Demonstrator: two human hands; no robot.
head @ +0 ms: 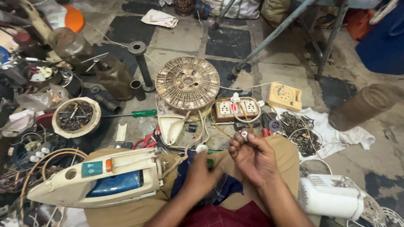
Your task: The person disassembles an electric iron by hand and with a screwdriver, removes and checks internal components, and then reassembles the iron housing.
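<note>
My right hand (252,157) pinches a small white cylindrical part (244,135) between fingertips, held above my lap. My left hand (201,173) is closed around a tool with a green handle (209,162), and a white rounded piece (202,148) shows just above its fingers. Both hands hover over my knees, a short gap apart. A cream clothes iron with a blue soleplate (101,178) lies on its side across my left thigh, its cord trailing toward my left hand.
On the floor ahead lie a round slotted disc (187,83), a socket board (235,109), a yellow socket box (285,96), a green-handled screwdriver (134,113), a bowl of screws (76,116), brown jars (113,77), a cloth with metal parts (303,134) and a white appliance (330,196).
</note>
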